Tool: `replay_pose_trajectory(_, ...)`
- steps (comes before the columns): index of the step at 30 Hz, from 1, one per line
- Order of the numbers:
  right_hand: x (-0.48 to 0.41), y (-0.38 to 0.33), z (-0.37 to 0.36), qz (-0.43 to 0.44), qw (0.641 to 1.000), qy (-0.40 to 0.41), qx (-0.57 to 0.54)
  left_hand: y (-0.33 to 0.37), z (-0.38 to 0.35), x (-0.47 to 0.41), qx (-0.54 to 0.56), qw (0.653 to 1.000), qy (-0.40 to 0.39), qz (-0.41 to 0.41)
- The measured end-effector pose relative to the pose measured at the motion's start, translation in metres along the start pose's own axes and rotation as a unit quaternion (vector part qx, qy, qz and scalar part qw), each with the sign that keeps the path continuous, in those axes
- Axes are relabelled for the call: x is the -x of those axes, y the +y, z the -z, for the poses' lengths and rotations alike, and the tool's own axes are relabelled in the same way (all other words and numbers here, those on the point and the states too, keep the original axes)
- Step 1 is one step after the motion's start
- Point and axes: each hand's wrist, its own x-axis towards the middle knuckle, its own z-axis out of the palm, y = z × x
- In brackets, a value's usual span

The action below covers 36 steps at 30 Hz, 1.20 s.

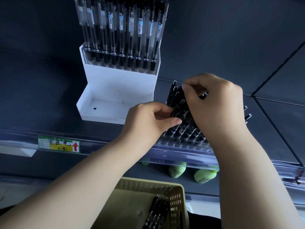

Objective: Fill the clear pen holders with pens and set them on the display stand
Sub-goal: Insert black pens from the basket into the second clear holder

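Both hands are working at the clear pen holder [181,143], standing just right of the white display stand [115,90]: the left hand [148,119] is pinching its black pens [184,123], the right hand [217,103] is curling fingers round their tops.

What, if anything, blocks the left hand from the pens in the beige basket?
Probably nothing, so yes: the basket lies open below the left hand, whose fingers must first release other pens.

You are working at a shop shelf [41,104]: a handwritten price label [59,144] sits in the clear rail [24,143] along its front edge, and a white display stand [118,78] holds rows of pens [122,33].
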Motion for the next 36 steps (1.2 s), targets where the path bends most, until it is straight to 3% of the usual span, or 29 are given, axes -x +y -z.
replay_pose_trajectory(15,-0.001,-0.001,0.002,0.013,1.000,0.002,0.002,-0.005,0.007,0.000,-0.132,0.991,-0.026,-0.008)
replay_pose_trajectory(25,0.024,-0.020,0.009,0.105,0.994,-0.001,0.031,-0.016,0.033,0.019,-0.246,0.966,-0.035,-0.069)
replay_pose_trajectory(28,0.056,-0.023,0.006,0.133,0.988,-0.066,0.040,-0.023,0.045,0.039,-0.321,0.942,-0.032,-0.088)
replay_pose_trajectory(31,0.094,-0.028,0.000,0.134,0.972,-0.191,0.042,-0.028,0.053,0.063,-0.395,0.912,-0.051,-0.102)
replay_pose_trajectory(33,0.116,-0.032,-0.004,0.104,0.949,-0.292,0.065,-0.037,0.055,0.076,-0.408,0.904,-0.065,-0.108)
replay_pose_trajectory(36,0.151,-0.032,-0.014,0.000,0.906,-0.414,0.091,-0.058,0.055,0.102,-0.399,0.912,-0.085,-0.049)
